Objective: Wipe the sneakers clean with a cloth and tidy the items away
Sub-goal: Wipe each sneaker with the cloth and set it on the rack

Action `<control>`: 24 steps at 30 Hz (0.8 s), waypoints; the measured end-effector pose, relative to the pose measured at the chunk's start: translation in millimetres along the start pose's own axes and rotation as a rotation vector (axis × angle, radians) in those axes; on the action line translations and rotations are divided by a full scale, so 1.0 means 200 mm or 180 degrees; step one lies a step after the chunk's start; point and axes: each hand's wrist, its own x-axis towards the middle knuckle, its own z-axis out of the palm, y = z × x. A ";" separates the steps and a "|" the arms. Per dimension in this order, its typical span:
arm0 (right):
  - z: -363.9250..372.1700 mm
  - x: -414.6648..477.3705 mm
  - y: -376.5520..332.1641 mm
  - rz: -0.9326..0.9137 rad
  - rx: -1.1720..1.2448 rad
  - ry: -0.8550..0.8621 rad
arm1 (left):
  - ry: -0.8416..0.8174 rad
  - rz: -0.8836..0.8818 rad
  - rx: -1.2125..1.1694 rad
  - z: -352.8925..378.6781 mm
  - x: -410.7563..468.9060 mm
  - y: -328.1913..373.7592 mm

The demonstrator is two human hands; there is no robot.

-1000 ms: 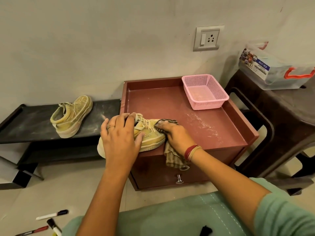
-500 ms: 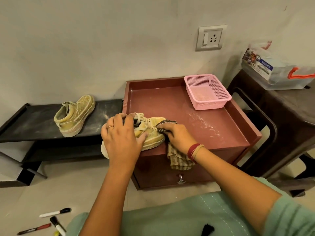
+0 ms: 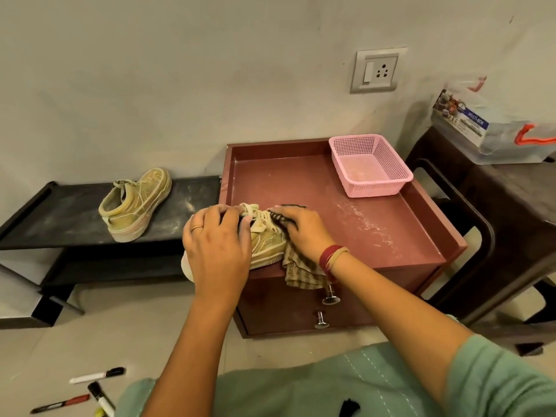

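Mid-wipe on this sneaker [image 3: 267, 243]
Left hand [image 3: 216, 251] clamps it on the counter [image 3: 391, 230], right hand [image 3: 301, 233] grips the cloth [image 3: 301, 275] over the laces; shelf sneaker [image 3: 135, 203] probably next.

Table [image 3: 301, 179]: red-brown drawer unit with a raised rim round its top, streaked with white dust [image 3: 365, 219].
On the table: yellowish sneaker [image 3: 267, 243] at the front left corner, one end overhanging the left edge; checked cloth [image 3: 302, 276] draped over the front edge beside it; pink basket [image 3: 346, 145] at the back right.
Shelf [image 3: 60, 219]: low, black, dusty, left of the table; second sneaker [image 3: 135, 206] on it, toe toward the wall.
Stool [image 3: 511, 206]: dark, right of the table; clear box [image 3: 496, 130] on top.
Floor [image 3: 90, 335]: pale; three markers [image 3: 96, 376] at lower left.
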 end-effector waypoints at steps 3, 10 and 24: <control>0.00 0.03 0.04 0.0297 0.0022 0.0191 | -0.0012 -0.0018 -0.0031 0.00 0.00 0.00; -0.01 0.04 0.01 0.0274 -0.0011 0.0105 | -0.0115 -0.0169 -0.0436 -0.02 0.01 -0.01; -0.05 -0.02 0.00 0.0092 -0.0116 -0.0353 | -0.0223 -0.0724 -0.0258 -0.08 0.02 -0.09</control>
